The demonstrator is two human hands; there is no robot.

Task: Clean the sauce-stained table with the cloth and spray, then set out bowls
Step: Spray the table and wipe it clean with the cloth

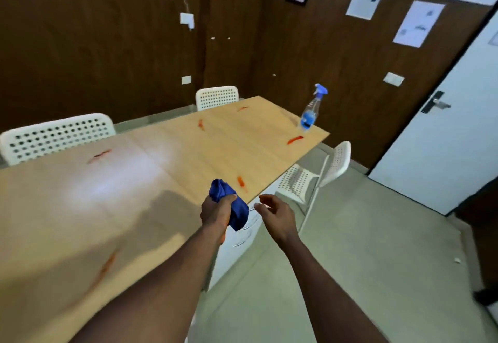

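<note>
A long light wooden table (167, 154) carries several red sauce smears, one (294, 139) near the far right corner and one (241, 181) by the near right edge. My left hand (217, 212) grips a bunched blue cloth (229, 202) over that near right edge. To its right my right hand (275, 212) hovers beyond the table's side, fingers loosely curled and holding nothing. A clear spray bottle (312, 108) with a blue trigger and blue liquid stands upright at the far right corner. What look like clear bowls (246, 228) show faintly below my hands, on a white seat.
White perforated chairs stand around the table: one (56, 135) at the left, one (217, 97) at the far end, one (318, 172) at the right side. A white door (442, 137) is on the right. Grey floor (363, 248) lies open to the right.
</note>
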